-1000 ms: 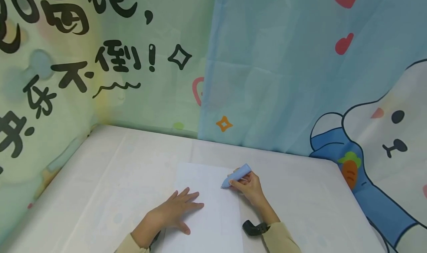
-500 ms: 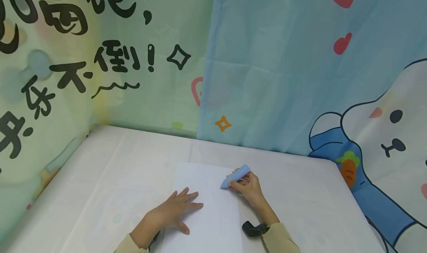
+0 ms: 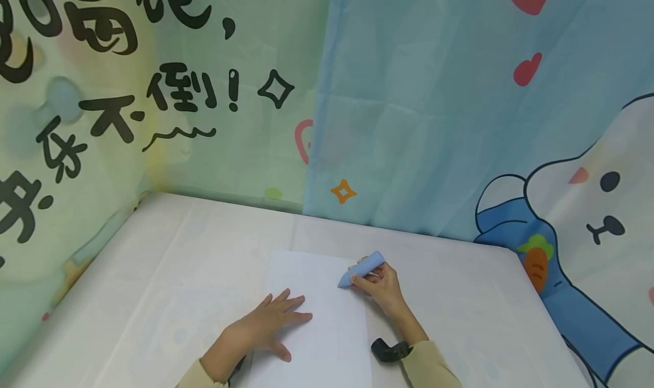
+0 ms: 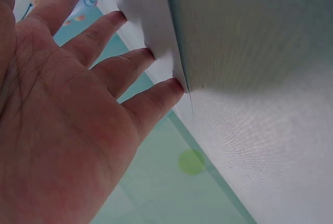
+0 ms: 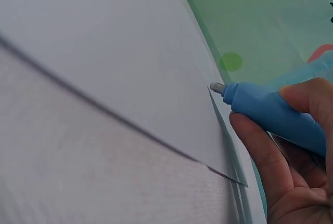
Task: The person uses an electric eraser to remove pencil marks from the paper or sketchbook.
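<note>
Two hands are showing on my feed. Nearest, the left hand (image 3: 271, 322) is spreading its fingers wide, resting on white paper (image 3: 332, 337). Right hand (image 3: 383, 288) is gripping a blue pen (image 3: 364, 267) at the paper's far-right part; I'm not managing to confirm grey tip (image 5: 217, 87) contact. White tabletop (image 3: 460, 314) is carrying the paper; printed fabric backdrop (image 3: 403, 121) is hanging behind.

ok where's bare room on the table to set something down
Bare table: left of the left hand, toward the green backdrop; right of the right hand, toward the cartoon animal; and behind the paper, up to the table's back edge. Crowded: the paper, with the left hand spread on it and the blue pen over its right side.
</note>
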The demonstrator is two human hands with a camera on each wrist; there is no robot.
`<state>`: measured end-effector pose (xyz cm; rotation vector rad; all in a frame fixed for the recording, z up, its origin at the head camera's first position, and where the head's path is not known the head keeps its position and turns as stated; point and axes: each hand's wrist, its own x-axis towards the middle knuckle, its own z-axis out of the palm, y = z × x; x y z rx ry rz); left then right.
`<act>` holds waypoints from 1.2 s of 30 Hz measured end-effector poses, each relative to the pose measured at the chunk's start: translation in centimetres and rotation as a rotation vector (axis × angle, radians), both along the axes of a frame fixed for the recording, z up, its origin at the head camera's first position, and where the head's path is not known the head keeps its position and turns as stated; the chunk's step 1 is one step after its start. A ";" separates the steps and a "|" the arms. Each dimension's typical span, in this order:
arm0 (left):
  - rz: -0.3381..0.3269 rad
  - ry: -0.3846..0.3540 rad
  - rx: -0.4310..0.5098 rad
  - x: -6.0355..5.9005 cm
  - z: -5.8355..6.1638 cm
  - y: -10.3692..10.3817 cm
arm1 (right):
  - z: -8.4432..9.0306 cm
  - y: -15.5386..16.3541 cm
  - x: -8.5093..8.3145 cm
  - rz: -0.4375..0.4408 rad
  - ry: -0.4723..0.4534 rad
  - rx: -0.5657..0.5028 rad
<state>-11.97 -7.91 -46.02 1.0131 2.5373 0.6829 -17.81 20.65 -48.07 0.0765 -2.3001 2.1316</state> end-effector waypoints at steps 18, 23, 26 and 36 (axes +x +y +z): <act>0.006 0.002 0.003 0.0 0.1 0.0 | -0.1 0.1 0.6 0.006 0.002 0.013; 0.007 -0.012 0.006 0.0 0.0 0.1 | -0.2 0.1 0.4 -0.007 0.055 0.063; 0.006 -0.015 0.007 0.1 0.0 0.1 | -0.2 0.0 0.4 0.005 0.075 0.090; 0.000 -0.013 0.012 0.2 0.5 0.1 | 0.1 0.1 0.6 0.040 0.064 0.096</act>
